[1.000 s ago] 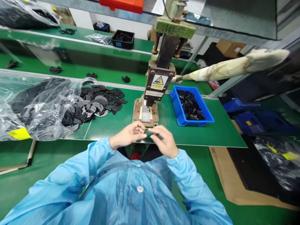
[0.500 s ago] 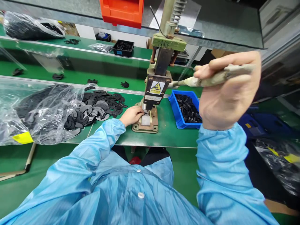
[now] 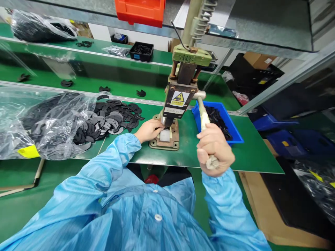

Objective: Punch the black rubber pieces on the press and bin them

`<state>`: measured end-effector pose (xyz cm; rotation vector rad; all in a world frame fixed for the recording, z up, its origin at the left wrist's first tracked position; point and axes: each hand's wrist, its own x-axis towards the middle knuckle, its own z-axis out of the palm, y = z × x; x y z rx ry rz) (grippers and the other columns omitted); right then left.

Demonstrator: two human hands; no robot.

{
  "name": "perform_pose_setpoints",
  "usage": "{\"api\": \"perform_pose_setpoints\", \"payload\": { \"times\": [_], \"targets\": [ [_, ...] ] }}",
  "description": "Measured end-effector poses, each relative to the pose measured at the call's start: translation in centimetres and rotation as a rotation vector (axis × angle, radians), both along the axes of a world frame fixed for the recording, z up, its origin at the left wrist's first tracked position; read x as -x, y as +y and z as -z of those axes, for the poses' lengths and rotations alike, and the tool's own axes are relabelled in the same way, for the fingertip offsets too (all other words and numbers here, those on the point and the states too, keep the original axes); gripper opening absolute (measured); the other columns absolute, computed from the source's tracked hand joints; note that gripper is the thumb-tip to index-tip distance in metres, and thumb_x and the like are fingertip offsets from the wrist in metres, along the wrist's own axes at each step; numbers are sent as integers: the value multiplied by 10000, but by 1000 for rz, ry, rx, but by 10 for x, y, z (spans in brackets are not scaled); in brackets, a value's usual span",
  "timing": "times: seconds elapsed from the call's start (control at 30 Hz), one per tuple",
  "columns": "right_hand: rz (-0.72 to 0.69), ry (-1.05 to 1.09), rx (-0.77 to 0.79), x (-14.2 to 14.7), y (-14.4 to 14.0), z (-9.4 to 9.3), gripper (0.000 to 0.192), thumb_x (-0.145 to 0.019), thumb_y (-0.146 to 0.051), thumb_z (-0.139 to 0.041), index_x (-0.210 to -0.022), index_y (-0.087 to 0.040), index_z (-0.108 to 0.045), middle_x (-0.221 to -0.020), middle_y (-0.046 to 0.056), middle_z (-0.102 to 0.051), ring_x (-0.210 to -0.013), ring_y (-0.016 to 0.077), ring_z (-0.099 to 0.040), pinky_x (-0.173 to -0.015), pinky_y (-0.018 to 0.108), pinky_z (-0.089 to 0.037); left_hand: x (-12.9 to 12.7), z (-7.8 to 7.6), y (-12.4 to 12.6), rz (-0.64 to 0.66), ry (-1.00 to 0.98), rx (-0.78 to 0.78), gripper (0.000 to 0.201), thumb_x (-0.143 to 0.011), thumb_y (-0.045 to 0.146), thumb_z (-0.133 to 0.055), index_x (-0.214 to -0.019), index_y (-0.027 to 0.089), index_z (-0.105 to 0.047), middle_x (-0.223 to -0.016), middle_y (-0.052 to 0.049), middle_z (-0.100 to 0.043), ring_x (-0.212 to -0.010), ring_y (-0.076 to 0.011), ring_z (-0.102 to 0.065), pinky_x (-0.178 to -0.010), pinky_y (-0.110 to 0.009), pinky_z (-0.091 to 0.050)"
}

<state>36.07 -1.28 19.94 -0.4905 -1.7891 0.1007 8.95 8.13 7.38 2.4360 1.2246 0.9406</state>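
A hand press (image 3: 180,94) with a yellow warning label stands on the green bench. My right hand (image 3: 215,150) is closed around the press lever (image 3: 203,113), which is swung down toward me. My left hand (image 3: 149,129) rests at the press base (image 3: 157,143), fingers against the small part on the white block (image 3: 164,135) under the ram. Whether the fingers grip that part is hidden. A heap of flat black curved pieces (image 3: 110,116) lies left of the press.
A blue bin (image 3: 237,134) of small black parts sits right of the press. A clear plastic bag (image 3: 39,122) of black pieces spreads at the left. An orange bin (image 3: 140,12) hangs on the shelf above. Blue crates (image 3: 285,137) stand on the floor at right.
My right hand went up to the raised lever and has pulled it down toward me. My left hand moved from in front of my chest to the press base and stays there.
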Motion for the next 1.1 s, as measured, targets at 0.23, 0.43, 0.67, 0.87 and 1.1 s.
{"api": "perform_pose_setpoints", "payload": {
  "times": [0.23,0.43,0.67,0.87,1.1],
  "targets": [
    [36,83,-72,4,3,32,236,-897,-280,-720,-701,-242,-594,-697,-38,-657,-825,194,-713,-1056,596,-582,1,-1,-6,-22,-43,109,257,-1036,295,-602,-1124,208,-827,-1194,-66,-836,-1165,-227,-768,-1076,-355,-571],
    [54,116,-65,5,3,33,258,-910,-304,-716,-693,-234,-596,-688,-35,-660,-817,192,-714,-1047,591,-586,50,-12,32,-211,134,160,337,-1027,336,-595,-1246,181,-799,-1284,-103,-801,-1235,-277,-718,-1124,-394,-530],
    [57,110,-60,5,3,33,250,-927,-311,-701,-707,-240,-605,-688,-48,-663,-813,179,-712,-1031,578,-597,151,-19,125,-639,492,395,510,-981,309,-625,-1477,209,-686,-1438,-139,-728,-1320,-333,-668,-1118,-407,-502],
    [79,103,-54,2,2,35,257,-929,-312,-693,-699,-235,-610,-702,-40,-680,-808,174,-716,-1033,580,-605,160,-18,162,-504,665,524,598,-897,260,-719,-1493,291,-692,-1435,-67,-742,-1258,-282,-701,-1063,-322,-510],
    [118,99,-87,0,4,41,298,-917,-357,-692,-662,-251,-579,-659,-46,-653,-741,171,-725,-986,561,-628,150,-18,180,-414,648,462,527,-817,329,-884,-1291,117,-795,-1148,-119,-822,-1050,-233,-669,-993,-314,-496]
  ]
}}
